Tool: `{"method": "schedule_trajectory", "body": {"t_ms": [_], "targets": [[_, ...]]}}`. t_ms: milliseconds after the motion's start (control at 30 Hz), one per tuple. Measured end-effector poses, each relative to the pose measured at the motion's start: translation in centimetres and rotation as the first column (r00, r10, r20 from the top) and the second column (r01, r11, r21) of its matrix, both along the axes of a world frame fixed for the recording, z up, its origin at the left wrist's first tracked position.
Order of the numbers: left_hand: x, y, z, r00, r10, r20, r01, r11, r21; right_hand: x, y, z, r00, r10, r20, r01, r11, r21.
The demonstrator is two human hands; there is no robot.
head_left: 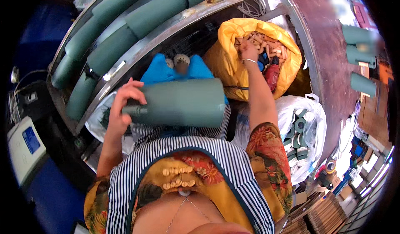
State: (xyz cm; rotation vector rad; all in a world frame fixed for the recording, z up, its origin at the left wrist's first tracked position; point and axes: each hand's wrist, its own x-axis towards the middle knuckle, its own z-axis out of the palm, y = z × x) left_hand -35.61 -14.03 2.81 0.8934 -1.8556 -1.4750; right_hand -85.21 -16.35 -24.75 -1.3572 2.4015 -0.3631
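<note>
A dark green cylinder [183, 104] lies sideways across my lap. My left hand [128, 103] is closed round its left end, with fingers above and thumb below. My right hand [248, 51] reaches into a yellow bag [227, 63] at the right, among many small tan cylindrical pieces [275, 46]. Its fingertips are hidden among those pieces, so I cannot see whether they grip one. Beside that hand, on the pieces, lies a red and black tool [272, 75].
Several green cylinders [156, 15] line a metal-edged rack at the far left. Right of my lap stands a white plastic bag [318, 134] of green and white rings. A reddish worktable [329, 67] runs along the right. Blue cloth [156, 69] lies beyond the cylinder.
</note>
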Motion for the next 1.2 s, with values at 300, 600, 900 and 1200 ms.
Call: {"method": "schedule_trajectory", "body": {"t_ms": [300,600,900,1200], "targets": [[-3.8,2.1,-0.2,0.92,0.383,-0.083,-0.307,0.836,0.454,12.6,10.1,31.3,0.799,0.534,-0.278,-0.59,0.601,-0.539],[-5.0,6.5,0.4,0.913,0.328,-0.244,-0.249,0.92,0.302,25.9,15.3,32.0,0.653,0.674,-0.345,-0.729,0.435,-0.529],[-2.6,7.7,0.0,0.977,0.106,-0.185,-0.187,0.844,-0.504,19.7,17.4,30.0,0.986,0.156,0.055,-0.095,0.809,-0.58],[-2.7,6.4,1.8,0.997,0.076,-0.021,-0.074,0.814,-0.576,1.0,19.1,5.1,0.544,-0.265,0.796,0.687,0.686,-0.242]]}}
